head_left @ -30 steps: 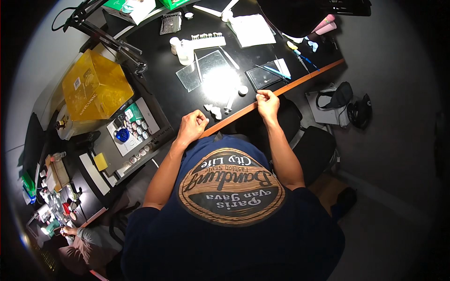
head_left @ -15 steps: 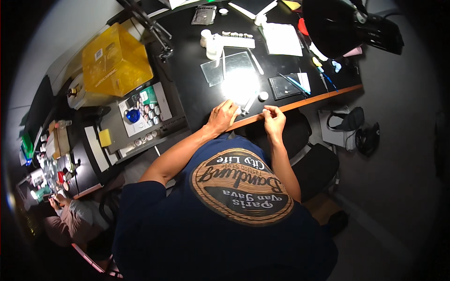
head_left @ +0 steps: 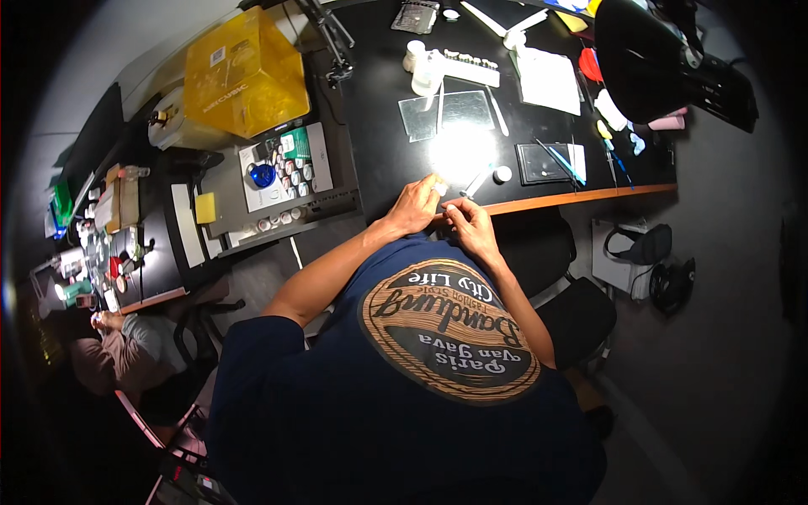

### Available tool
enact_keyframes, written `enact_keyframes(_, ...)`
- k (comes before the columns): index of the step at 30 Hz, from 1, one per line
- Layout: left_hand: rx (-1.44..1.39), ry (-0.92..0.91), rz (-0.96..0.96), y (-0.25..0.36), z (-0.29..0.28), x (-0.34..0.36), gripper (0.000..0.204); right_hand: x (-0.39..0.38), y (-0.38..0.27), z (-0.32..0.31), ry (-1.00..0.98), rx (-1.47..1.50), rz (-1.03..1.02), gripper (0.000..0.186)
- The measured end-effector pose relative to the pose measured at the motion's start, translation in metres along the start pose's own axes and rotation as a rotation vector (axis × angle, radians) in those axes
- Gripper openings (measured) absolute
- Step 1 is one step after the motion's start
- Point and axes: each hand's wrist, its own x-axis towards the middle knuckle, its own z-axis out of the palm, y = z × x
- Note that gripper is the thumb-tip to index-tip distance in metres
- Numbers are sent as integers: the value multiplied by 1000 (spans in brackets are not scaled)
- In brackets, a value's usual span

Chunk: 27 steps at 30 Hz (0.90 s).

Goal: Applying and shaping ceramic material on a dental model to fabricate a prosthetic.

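At the front edge of the black desk [head_left: 383,139], my left hand [head_left: 415,204] has its curled fingers on a small white piece [head_left: 440,188]. My right hand [head_left: 469,222] is just right of it, fingers bent and pinched close to the left fingertips; whether it holds anything is too small to tell. A syringe-like white tool [head_left: 477,181] lies beyond my right hand, beside a small white jar [head_left: 502,174]. Behind them are a glaring bright patch, a glass slab [head_left: 418,118] and white sticks [head_left: 497,109]. A dark flat case [head_left: 537,164] with thin blue tools lies to the right.
A black lamp [head_left: 635,63] overhangs the desk's right. A yellow-covered machine [head_left: 244,71] and a board of small jars [head_left: 290,168] stand left. A black chair [head_left: 572,316] is right of me. A seated co-worker [head_left: 126,353] works at the lower left.
My left hand has moved up and right onto the white piece. My right hand has moved down and left toward it. The view has shifted, so the desk appears higher and further right.
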Motion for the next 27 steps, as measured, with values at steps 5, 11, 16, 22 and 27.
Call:
enact_keyframes(5,-32,-27,-41,0,-5,-11,19,-2,2,-6,-72,0,68,20)
enact_keyframes(11,-19,1,-48,6,4,-39,11,-9,6,2,-158,-1,78,17)
enact_keyframes(16,53,92,-84,5,9,-68,14,-20,-1,19,-185,-173,33,20)
enact_keyframes(22,152,150,-212,-3,14,-88,16,-35,3,20,-235,-238,-85,21)
enact_keyframes(27,143,137,-451,-10,71,-135,11,-78,31,-9,-258,-147,-9,18)
